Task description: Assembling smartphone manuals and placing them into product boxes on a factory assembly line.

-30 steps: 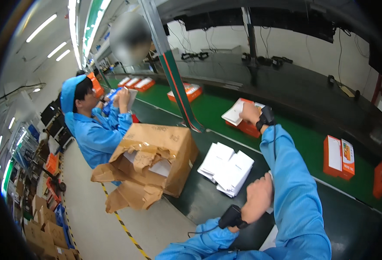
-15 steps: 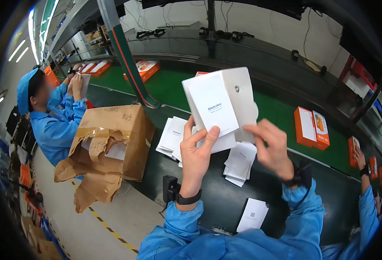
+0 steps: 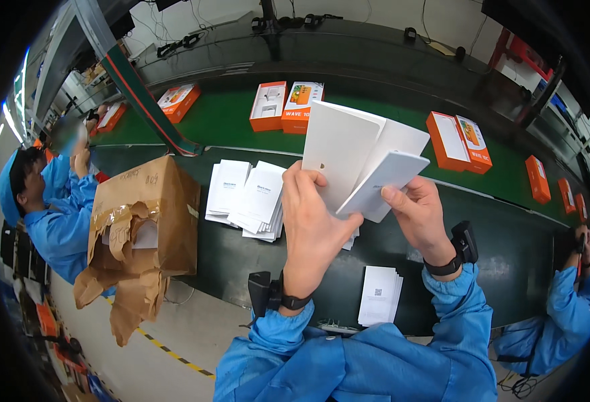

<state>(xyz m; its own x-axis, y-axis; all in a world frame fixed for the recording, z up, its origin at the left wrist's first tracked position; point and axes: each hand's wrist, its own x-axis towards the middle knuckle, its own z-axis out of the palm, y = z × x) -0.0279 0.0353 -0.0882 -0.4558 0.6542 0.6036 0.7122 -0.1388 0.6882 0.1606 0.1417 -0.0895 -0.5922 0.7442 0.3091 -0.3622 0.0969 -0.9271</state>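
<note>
My left hand point(image 3: 313, 231) is closed round the left and lower edge of a folded white card sleeve point(image 3: 340, 144), which stands tilted above the bench with its flaps spread apart. In my right hand point(image 3: 421, 218), a thin white booklet point(image 3: 383, 184) is pinched between thumb and fingers, slanted against the sleeve's front. Whether its lower end is inside the sleeve I cannot tell. Left of my hands lie stacks of white booklets point(image 3: 260, 194). Another booklet pile point(image 3: 378, 295) lies near my body, and part of one more shows behind my left hand.
A torn brown cardboard box point(image 3: 134, 221) stands at the left. Orange and white boxes point(image 3: 301, 110) sit along the green conveyor point(image 3: 221, 127) beyond the bench. A metal post point(image 3: 134, 87) rises at the far left. Co-workers in blue are on both sides.
My right hand has taken hold of the booklet, which lay flat on the sleeve before, and tilted it. The sleeve has turned and its flaps stand apart. My view has swung to the right.
</note>
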